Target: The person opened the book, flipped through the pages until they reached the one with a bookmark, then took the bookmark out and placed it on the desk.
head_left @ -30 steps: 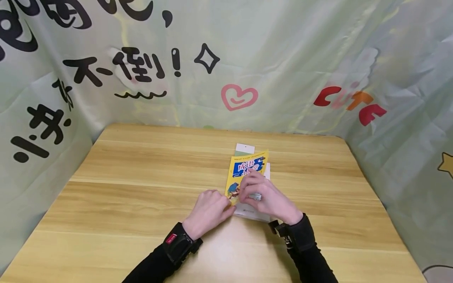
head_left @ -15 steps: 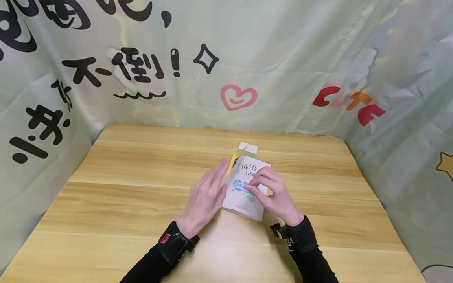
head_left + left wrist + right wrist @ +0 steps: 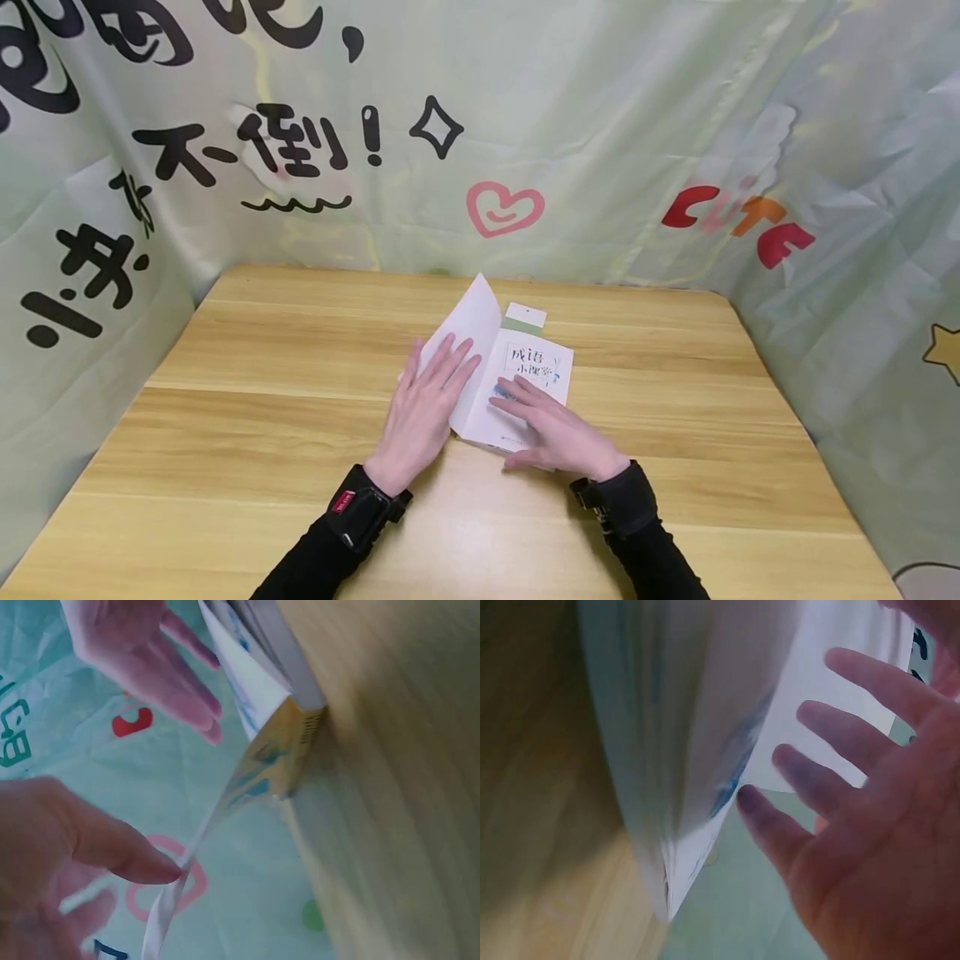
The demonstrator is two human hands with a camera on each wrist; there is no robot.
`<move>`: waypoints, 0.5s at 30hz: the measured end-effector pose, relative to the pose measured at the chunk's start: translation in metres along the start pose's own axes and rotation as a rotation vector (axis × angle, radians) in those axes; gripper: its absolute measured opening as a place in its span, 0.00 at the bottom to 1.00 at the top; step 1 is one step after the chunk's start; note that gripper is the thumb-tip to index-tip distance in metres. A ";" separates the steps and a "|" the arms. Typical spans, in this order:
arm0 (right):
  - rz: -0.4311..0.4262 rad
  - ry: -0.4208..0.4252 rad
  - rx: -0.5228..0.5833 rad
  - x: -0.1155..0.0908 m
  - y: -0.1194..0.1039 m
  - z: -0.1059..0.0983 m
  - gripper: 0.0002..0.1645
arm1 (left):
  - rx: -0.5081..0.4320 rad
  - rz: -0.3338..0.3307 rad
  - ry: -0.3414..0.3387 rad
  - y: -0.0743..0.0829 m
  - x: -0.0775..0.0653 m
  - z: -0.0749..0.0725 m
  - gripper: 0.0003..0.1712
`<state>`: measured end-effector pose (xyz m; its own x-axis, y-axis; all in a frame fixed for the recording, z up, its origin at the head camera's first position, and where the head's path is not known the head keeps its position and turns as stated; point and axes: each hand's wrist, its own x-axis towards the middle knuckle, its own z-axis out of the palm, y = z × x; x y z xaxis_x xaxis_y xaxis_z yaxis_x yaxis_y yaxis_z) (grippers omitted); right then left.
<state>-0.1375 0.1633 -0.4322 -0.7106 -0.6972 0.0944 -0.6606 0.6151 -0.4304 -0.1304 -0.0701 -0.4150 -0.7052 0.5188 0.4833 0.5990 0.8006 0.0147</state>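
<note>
A paperback book point(image 3: 487, 421) lies on the table, turned back to a white title page with Chinese lettering and a blue drawing. Its front cover point(image 3: 478, 310) stands raised to the left, white inner side up. My left hand point(image 3: 422, 417) presses against that inner side with straight fingers. In the left wrist view the yellow outer face point(image 3: 274, 754) of the cover shows, and my thumb touches its edge. My right hand point(image 3: 566, 433) hovers over the title page, fingers spread; in the right wrist view its fingertips are close to the page point(image 3: 712, 750) and grip nothing.
A white and green card-like piece point(image 3: 527, 315) sticks out beyond the book's top edge. The wooden table point(image 3: 300, 350) reaches back to a pale green printed cloth point(image 3: 615, 150), which also hangs along both sides.
The yellow cover has swung over to the left, uncovering the title page. My left hand has moved up and left with it; my right hand has let go, and its fingers have spread.
</note>
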 end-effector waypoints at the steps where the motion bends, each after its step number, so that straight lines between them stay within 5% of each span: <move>1: 0.010 -0.020 -0.006 0.000 0.000 0.001 0.51 | -0.022 0.031 -0.045 -0.001 -0.001 0.003 0.46; 7: 0.033 -0.085 -0.011 -0.002 0.002 0.003 0.44 | -0.037 0.151 -0.278 -0.003 -0.009 0.018 0.42; 12: 0.051 -0.114 0.027 -0.004 0.005 0.002 0.39 | -0.050 0.046 -0.341 0.000 -0.014 0.026 0.29; 15: 0.055 -0.115 0.032 -0.005 0.007 0.001 0.37 | -0.100 -0.018 -0.373 0.002 -0.016 0.027 0.29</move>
<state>-0.1390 0.1707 -0.4365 -0.7117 -0.7017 -0.0330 -0.6124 0.6428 -0.4602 -0.1283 -0.0692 -0.4463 -0.7945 0.5931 0.1306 0.6063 0.7869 0.1146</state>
